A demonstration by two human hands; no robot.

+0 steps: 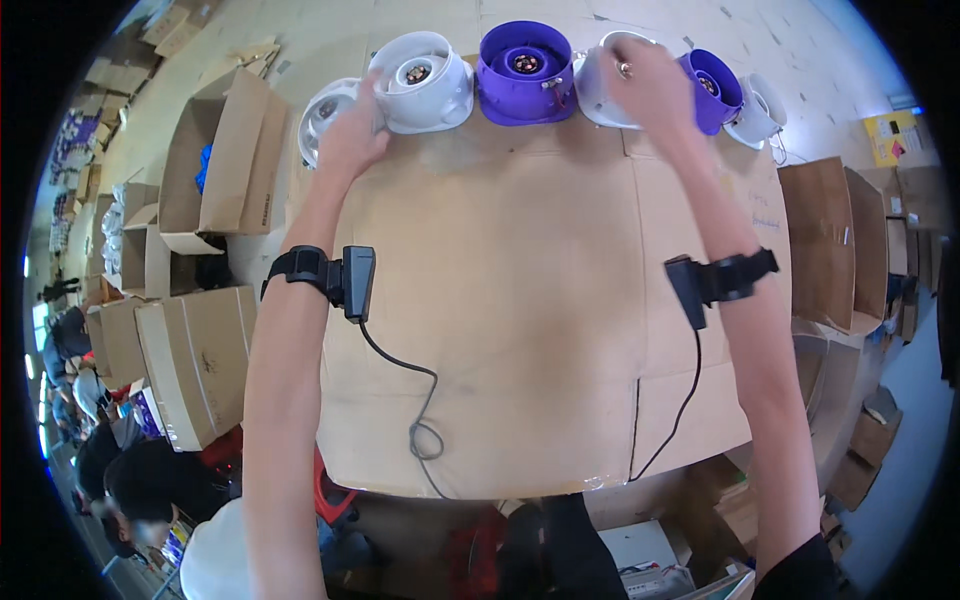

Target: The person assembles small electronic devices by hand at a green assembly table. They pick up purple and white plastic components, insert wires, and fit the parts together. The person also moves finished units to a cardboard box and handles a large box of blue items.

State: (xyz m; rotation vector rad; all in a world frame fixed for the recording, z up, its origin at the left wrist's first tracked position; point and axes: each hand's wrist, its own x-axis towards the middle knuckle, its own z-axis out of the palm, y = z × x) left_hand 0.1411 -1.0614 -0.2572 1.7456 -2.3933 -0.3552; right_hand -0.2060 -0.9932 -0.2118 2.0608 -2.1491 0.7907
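Along the far edge of a cardboard-topped table (480,300) stands a row of round plastic housings, white and purple, each with a small metallic part visible in its centre. My left hand (352,138) is between the leftmost white housing (318,125) and a larger white housing (430,105). Its index finger stretches along the larger one's left side, thumb apart; the other fingers are partly hidden. A purple housing (525,95) sits in the middle. Blurred by motion, my right hand (652,90) reaches over another white housing (593,95), hiding part of it. Its fingers are unclear.
Right of my right hand are a smaller purple housing (712,95) and a white one (760,108). Open cardboard boxes (240,155) flank the table, with more boxes (825,240) at right. Black straps with cabled devices (358,285) circle both forearms. People sit at lower left.
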